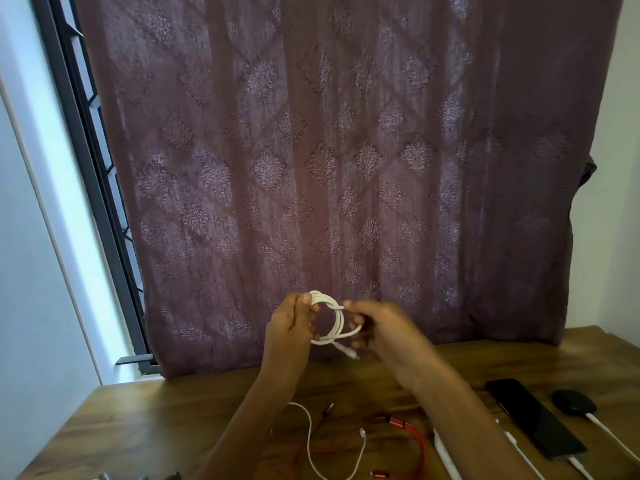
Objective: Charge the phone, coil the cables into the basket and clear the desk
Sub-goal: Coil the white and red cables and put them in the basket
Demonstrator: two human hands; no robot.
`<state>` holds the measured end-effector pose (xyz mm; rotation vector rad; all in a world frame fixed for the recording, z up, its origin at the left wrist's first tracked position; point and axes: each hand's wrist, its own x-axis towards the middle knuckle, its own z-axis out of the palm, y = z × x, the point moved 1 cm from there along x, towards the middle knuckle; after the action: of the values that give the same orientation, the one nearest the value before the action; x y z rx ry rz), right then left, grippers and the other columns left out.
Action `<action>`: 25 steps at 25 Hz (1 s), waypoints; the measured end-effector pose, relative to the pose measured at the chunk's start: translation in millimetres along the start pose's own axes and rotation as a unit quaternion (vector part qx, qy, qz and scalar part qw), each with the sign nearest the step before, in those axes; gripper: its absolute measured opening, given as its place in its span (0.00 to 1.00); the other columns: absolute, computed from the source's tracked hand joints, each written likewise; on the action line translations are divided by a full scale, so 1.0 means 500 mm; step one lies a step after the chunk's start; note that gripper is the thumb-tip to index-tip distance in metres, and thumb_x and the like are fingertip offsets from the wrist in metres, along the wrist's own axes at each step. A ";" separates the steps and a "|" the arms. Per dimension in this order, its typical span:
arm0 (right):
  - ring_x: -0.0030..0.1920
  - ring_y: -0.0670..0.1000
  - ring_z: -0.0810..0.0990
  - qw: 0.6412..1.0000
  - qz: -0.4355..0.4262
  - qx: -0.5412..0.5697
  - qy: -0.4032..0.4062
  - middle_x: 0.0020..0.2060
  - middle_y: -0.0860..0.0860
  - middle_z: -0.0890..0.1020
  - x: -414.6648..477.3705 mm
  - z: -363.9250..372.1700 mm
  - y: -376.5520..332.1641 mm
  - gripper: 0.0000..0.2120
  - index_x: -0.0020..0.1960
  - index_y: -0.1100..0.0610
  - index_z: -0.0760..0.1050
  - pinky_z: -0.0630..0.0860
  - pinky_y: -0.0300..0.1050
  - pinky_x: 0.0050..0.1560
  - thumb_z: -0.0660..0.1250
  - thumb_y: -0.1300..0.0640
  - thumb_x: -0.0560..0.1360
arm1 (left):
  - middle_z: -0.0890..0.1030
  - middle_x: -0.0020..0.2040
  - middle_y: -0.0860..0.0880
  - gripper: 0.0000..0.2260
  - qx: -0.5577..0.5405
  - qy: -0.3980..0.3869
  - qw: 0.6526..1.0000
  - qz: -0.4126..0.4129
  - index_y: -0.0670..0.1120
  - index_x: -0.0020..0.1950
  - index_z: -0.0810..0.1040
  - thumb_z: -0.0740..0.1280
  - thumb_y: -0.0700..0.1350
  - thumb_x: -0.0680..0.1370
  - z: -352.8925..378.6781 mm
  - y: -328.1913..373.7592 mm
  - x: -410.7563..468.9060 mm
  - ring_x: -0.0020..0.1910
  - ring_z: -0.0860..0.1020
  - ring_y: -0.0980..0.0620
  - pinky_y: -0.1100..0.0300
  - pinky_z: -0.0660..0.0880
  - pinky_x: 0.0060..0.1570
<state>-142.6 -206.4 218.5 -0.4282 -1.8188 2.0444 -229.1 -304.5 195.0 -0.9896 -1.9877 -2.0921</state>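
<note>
Left hand (289, 327) and right hand (379, 329) pinching opposite sides of a small white cable coil (338, 323), connector dangling.

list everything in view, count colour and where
coiled white cable: 1, white, held above desk in both hands
loose white cable: 1, white, on desk
red braided cable: 1, red, on desk beside it
black phone: 1, black, desk right
black oval object: 1, black, right of phone
wooden desk: 1, brown, bottom
patterned curtain: 1, mauve, behind desk
left hand: 1, grips coil's left side
right hand: 1, pinches coil's right side
</note>
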 end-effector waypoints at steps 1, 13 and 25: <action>0.28 0.47 0.72 1.000 -0.007 0.004 -0.004 0.21 0.49 0.72 0.002 -0.004 -0.005 0.24 0.20 0.53 0.68 0.71 0.42 0.38 0.62 0.58 0.75 | 0.72 0.29 0.51 0.14 0.019 -0.009 1.000 0.014 0.49 0.38 0.74 0.55 0.45 0.80 -0.003 -0.002 0.001 0.31 0.69 0.51 0.52 0.69 0.34; 0.22 0.43 0.70 0.976 -0.144 -0.165 0.006 0.31 0.55 0.79 0.004 -0.037 -0.006 0.10 0.41 0.56 0.79 0.63 0.33 0.21 0.61 0.62 0.78 | 0.65 0.23 0.54 0.15 -0.205 -0.020 0.971 -0.119 0.43 0.38 0.71 0.52 0.45 0.81 -0.013 0.010 0.000 0.22 0.64 0.60 0.67 0.68 0.28; 0.23 0.42 0.69 0.993 -0.095 -0.075 -0.006 0.20 0.45 0.74 0.012 -0.048 0.006 0.13 0.49 0.61 0.78 0.64 0.33 0.22 0.54 0.65 0.80 | 0.83 0.47 0.46 0.11 -0.172 -0.125 0.957 -0.196 0.41 0.56 0.77 0.58 0.41 0.79 -0.020 0.013 0.004 0.48 0.81 0.50 0.58 0.78 0.50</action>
<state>-137.1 -182.9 212.6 -0.2713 -1.9480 1.7945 -231.3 -313.8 202.2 -1.0207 -2.1242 -2.7215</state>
